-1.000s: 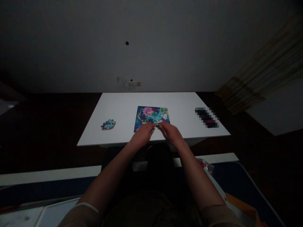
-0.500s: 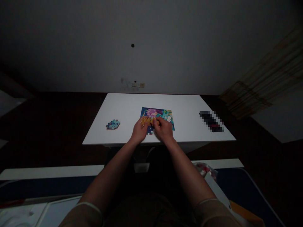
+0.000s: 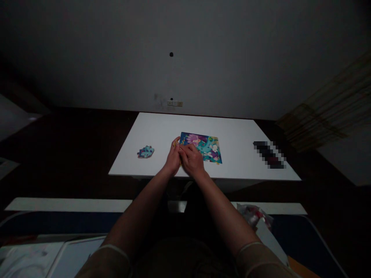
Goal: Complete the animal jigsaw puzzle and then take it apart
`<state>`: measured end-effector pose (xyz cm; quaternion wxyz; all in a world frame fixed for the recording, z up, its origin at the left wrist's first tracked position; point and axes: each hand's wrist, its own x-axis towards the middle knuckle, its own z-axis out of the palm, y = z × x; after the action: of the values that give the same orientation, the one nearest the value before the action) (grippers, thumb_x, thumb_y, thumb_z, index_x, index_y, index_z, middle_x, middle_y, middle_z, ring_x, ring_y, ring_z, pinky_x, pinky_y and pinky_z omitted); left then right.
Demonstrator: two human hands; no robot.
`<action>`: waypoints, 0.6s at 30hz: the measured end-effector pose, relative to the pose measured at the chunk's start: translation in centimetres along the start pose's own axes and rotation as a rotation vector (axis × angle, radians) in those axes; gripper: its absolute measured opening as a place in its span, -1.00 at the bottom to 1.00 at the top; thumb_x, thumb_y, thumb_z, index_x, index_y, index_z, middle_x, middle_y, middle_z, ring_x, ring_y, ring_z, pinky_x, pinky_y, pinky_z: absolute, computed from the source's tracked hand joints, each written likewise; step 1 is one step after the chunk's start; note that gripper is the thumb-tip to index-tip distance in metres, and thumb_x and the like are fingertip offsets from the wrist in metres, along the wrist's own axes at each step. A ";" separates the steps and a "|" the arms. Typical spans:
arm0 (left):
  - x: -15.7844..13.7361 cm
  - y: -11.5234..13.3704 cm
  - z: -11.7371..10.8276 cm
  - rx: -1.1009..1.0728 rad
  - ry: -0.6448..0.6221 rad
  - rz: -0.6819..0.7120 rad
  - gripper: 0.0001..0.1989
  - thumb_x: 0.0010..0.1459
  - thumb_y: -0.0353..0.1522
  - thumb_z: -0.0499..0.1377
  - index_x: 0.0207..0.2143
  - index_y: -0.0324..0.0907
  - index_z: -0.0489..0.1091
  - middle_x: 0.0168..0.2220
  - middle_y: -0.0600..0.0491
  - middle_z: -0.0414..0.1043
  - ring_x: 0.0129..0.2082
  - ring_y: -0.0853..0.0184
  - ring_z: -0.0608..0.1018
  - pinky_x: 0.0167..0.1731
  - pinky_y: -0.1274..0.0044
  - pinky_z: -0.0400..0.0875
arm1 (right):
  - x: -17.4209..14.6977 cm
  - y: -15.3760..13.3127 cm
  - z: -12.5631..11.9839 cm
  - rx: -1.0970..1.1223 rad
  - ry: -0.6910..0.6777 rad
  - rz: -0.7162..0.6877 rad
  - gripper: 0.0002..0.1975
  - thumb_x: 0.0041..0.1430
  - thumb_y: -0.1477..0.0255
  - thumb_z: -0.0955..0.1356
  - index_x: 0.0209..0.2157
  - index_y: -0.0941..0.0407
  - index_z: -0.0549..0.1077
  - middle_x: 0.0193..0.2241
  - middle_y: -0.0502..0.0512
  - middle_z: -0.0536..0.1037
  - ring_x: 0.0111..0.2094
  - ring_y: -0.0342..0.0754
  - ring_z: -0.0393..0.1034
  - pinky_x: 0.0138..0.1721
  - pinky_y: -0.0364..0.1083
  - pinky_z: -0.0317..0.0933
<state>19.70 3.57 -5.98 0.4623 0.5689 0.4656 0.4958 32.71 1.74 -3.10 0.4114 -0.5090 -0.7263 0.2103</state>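
A colourful jigsaw puzzle (image 3: pixel 213 148) in blue, teal and purple lies flat on the white table. Over its left edge my hands meet. My left hand (image 3: pixel 172 159) is closed around yellow puzzle pieces, mostly hidden by the fingers. My right hand (image 3: pixel 192 160) is pressed up against the left one, its fingers bent together at the left fingertips; whatever they pinch is hidden. To the left, a small pile of teal and blue puzzle pieces (image 3: pixel 145 151) sits on the tabletop.
The white table (image 3: pixel 232 133) stands before a grey wall with a socket strip (image 3: pixel 175 103). A pixelated dark object (image 3: pixel 269 154) lies near its right edge. Close to me are a clear plastic bag (image 3: pixel 253 214) at right and a white tray (image 3: pixel 31 258) at left.
My hands have drawn closer together, the right one shifting in against the left. The yellow pieces, earlier spread in plain sight between them, are now mostly covered. The view has turned slightly left.
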 end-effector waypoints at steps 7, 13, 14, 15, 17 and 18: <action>0.3 1.2 -0.3 -0.607 0.170 -0.280 -0.55 0.53 0.01 0.28 0.26 -0.03 0.45 0.11 -0.04 0.64 0.17 0.18 0.71 0.24 0.34 0.62 | 0.5 -0.8 0.7 0.215 -0.041 0.069 -0.68 0.53 0.13 0.48 0.06 0.03 0.77 0.02 0.20 0.66 0.00 0.15 0.54 0.14 0.09 0.44; 0.5 1.9 -1.3 -0.818 0.148 -0.370 -0.41 0.58 0.24 0.05 -0.03 -0.08 0.45 -0.29 0.03 0.49 -0.40 0.28 0.53 -0.37 0.45 0.45 | 2.3 -0.7 1.4 0.604 0.237 0.302 -0.12 0.68 -0.24 -0.12 0.02 0.03 0.56 -0.31 0.02 0.43 -0.43 0.01 0.39 -0.41 0.00 0.37; 0.5 2.0 -1.5 -0.838 0.149 -0.377 -0.38 0.57 0.27 0.05 -0.06 -0.07 0.44 -0.31 0.03 0.48 -0.43 0.29 0.50 -0.40 0.46 0.41 | 2.6 -0.8 1.5 0.656 0.265 0.333 -0.12 0.67 -0.25 -0.13 0.00 0.02 0.53 -0.35 -0.02 0.38 -0.51 -0.03 0.27 -0.49 -0.02 0.27; 0.5 2.2 -1.5 -0.845 0.146 -0.383 -0.38 0.56 0.28 0.06 -0.10 -0.06 0.42 -0.32 0.03 0.47 -0.44 0.29 0.49 -0.41 0.46 0.39 | 2.9 -1.0 1.7 0.695 0.281 0.353 -0.15 0.66 -0.26 -0.11 -0.02 0.01 0.52 -0.37 -0.05 0.35 -0.56 -0.07 0.16 -0.55 -0.04 0.19; 0.4 2.4 -1.6 -0.824 0.134 -0.387 -0.44 0.57 0.22 0.09 -0.17 -0.05 0.38 -0.34 0.02 0.47 -0.45 0.29 0.46 -0.41 0.44 0.38 | 3.3 -1.2 1.8 0.782 0.296 0.380 -0.20 0.66 -0.30 -0.02 -0.06 -0.01 0.51 -0.39 -0.09 0.32 -0.60 -0.11 0.01 -0.60 -0.06 0.07; 0.4 2.5 -1.6 -0.810 0.127 -0.388 -0.50 0.57 0.16 0.10 -0.18 -0.05 0.38 -0.34 0.02 0.47 -0.45 0.29 0.45 -0.40 0.43 0.38 | 3.4 -1.3 1.9 0.839 0.299 0.393 -0.22 0.65 -0.32 0.03 -0.07 -0.01 0.52 -0.40 -0.10 0.32 -0.61 -0.13 -0.03 -0.62 -0.08 0.02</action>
<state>18.34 3.69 -3.30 0.7025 0.2127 0.3597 0.5761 29.94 4.52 -1.93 0.6335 -0.4515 -0.4018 0.4831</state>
